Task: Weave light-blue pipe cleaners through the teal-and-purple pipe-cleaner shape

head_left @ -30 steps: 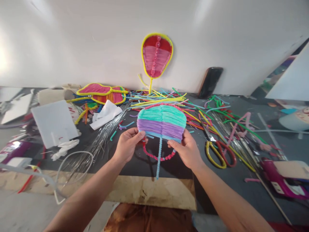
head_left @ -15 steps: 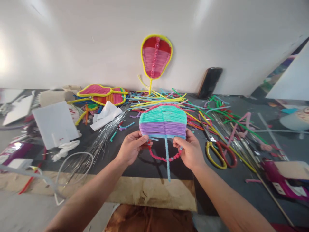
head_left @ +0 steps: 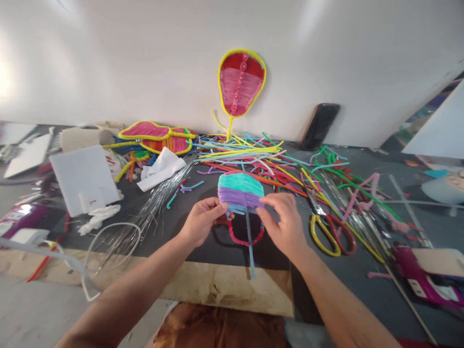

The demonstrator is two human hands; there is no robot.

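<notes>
A small pipe-cleaner fan [head_left: 240,189] with a teal band, a purple band and light blue rows lies between my hands, above the dark tabletop. Its red-pink frame loops out below the filled part, and a twisted blue stem points down toward me. My left hand [head_left: 205,220] pinches its lower left edge between thumb and fingers. At the lower right edge, the thumb and forefinger of my right hand [head_left: 284,224] close on the fan; the exact strand between them is hard to make out.
Loose pipe cleaners [head_left: 239,152] are heaped behind the fan. A finished pink fan [head_left: 242,84] and a phone [head_left: 320,126] lean on the white wall. Scissors [head_left: 328,232] lie at right, near a purple glue gun [head_left: 420,275]. Silver wires [head_left: 155,208] and white card [head_left: 84,179] are at left.
The fan has tilted and turned, its right side swinging away, so it looks narrower. My right hand has shifted its hold along the right edge, while my left hand keeps its pinch.
</notes>
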